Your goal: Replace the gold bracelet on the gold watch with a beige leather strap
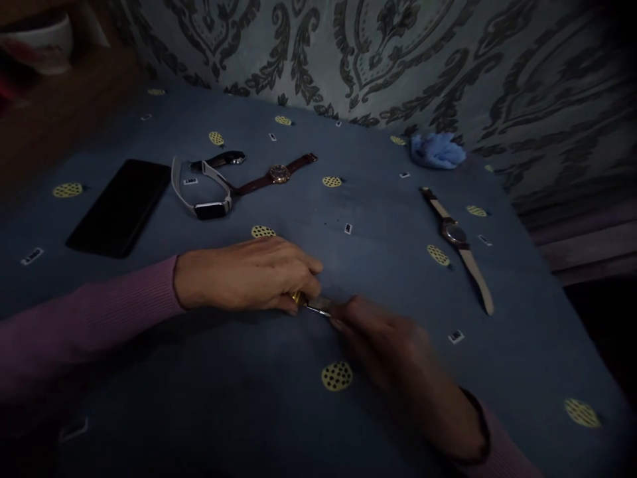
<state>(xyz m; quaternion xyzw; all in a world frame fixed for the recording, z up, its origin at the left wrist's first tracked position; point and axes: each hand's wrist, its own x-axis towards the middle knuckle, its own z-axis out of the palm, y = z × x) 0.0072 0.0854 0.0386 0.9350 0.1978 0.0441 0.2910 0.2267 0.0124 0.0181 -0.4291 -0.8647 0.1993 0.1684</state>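
Observation:
Near the middle of the blue patterned tablecloth (239,385), my left hand (253,275) is closed around a small gold-coloured object (297,297), mostly hidden by the fingers. My right hand (393,345), a little blurred, pinches a thin metal tool (318,311). The tool's tip points left and meets the gold-coloured object, or lies very close to it. A greyish strip (319,303) shows between the two hands, just above the tool; what it belongs to is unclear.
Behind my left hand lie a black phone (122,209), a smartwatch with a pale strap (210,210), a black-strapped watch (226,159) and a brown-strapped watch (279,174). On the right are a pale-strapped watch (454,232) and a crumpled blue cloth (438,151). A bowl (47,43) stands upper left.

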